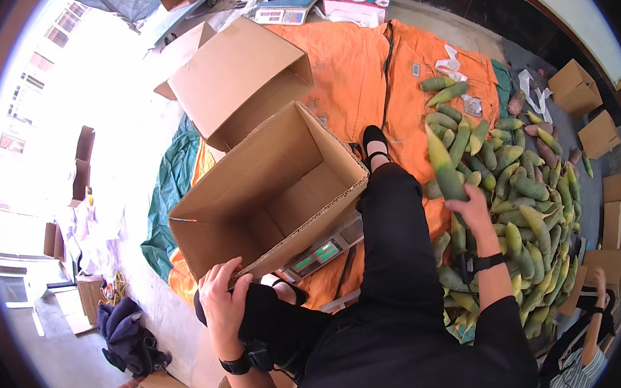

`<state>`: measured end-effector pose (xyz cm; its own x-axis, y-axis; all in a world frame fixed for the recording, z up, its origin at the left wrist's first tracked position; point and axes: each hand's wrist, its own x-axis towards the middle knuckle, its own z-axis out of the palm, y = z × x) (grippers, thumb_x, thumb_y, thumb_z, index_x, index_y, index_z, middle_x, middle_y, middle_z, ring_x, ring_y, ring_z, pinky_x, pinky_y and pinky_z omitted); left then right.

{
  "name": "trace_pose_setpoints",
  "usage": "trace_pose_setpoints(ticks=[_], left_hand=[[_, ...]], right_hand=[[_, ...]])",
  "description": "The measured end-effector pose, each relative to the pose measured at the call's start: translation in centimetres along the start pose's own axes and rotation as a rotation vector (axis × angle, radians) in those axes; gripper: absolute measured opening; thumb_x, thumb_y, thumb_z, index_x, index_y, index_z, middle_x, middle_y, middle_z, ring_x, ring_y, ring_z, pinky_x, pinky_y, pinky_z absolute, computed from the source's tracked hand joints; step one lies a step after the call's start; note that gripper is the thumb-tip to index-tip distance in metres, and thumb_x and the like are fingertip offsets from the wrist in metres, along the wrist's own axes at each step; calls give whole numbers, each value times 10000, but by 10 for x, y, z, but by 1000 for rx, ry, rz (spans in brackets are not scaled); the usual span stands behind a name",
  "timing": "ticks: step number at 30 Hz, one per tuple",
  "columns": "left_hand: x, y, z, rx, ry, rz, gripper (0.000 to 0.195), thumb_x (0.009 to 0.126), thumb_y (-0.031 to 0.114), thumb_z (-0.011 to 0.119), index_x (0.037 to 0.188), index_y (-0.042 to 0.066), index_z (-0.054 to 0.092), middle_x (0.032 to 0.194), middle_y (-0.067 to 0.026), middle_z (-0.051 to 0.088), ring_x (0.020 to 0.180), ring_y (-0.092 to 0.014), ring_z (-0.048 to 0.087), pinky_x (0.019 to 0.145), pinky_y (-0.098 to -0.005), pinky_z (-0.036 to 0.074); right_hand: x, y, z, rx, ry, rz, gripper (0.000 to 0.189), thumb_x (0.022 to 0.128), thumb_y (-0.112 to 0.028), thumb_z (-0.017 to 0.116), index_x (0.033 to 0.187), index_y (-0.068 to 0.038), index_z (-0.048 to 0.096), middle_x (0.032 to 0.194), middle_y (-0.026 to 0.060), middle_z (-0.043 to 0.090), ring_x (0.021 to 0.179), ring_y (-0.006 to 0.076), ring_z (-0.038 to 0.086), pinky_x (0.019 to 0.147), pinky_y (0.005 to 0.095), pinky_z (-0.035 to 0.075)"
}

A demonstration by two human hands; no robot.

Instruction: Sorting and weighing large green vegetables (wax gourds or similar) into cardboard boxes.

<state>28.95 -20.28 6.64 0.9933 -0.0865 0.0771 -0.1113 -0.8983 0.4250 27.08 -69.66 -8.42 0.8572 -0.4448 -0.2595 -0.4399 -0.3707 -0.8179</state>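
In my right hand (472, 209) is a long green radish (441, 159), its pale tip pointing away from me. This hand is over the left side of a large pile of green radishes (532, 223). My left hand (223, 295) is at the near corner of an open-topped cardboard box (284, 192), fingers and thumb on either side of the rim by my knee. The box looks empty inside. It stands over a digital scale (314, 258) whose green display is lit; the box hides most of the scale.
Beyond the box lies another cardboard box (240, 77) on its side. An orange tarpaulin (350, 73) covers the floor, with a green sheet (171, 196) at its left. Smaller cartons (575, 87) line the right. A person's raised arm (596, 313) shows at lower right.
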Motion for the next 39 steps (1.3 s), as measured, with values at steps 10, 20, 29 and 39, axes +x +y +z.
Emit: trace_pose_setpoints(ticks=[10,20,29,39], left_hand=[[18,35,-22,-937,112,19,760,711,-86,454,1443,56,313,1278,-134,513,981,-202,599,770,-286,510],[6,7,-35,-930,481,-36,335,941,328,564,1032,5,554,1092,-165,605,985,-245,586,839,-358,519],[40,-26,11,-173,-198,-35,139,769,28,678,893,-13,632,867,-125,647,808,-234,617,769,-321,473],[57,-19,5,-216,-523,-178,213,917,139,540,966,-30,659,781,-116,658,734,-204,625,719,-315,482]], right_hand=[[-49,-255,64,-181,108,-1154,538,583,-125,742,1104,-93,612,1051,70,550,1024,291,515,883,400,399],[-93,-246,183,47,-150,-1299,324,683,-159,736,988,-152,627,1015,5,527,992,201,502,840,385,362],[-16,-139,71,52,288,-867,180,751,-53,695,925,-60,651,906,90,621,919,303,580,820,376,455],[-11,139,-73,-954,451,289,527,744,-74,636,1252,-130,507,1285,120,506,1171,364,483,915,433,466]])
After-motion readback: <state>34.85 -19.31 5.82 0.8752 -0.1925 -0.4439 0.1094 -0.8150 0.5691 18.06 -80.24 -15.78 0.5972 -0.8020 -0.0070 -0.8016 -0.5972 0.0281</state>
